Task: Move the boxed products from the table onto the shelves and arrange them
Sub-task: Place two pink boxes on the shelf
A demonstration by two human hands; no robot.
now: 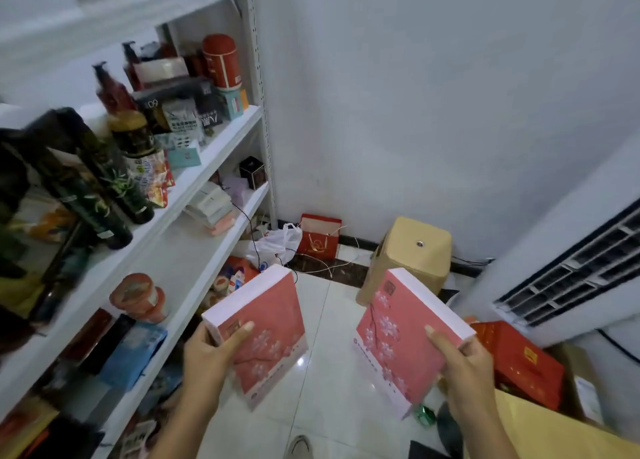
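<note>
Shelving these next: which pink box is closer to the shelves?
The pink box in the left hand, next to the shelves; the right hand holds the other box farther off.

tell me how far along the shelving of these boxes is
Midway, apparently. The shelves already hold many goods, though which were just placed is unclear. In hand: the left hand grips one pink box, the right hand a second pink box, both off the shelves. Left: placing both, plus perhaps the red boxes at lower right.
</note>
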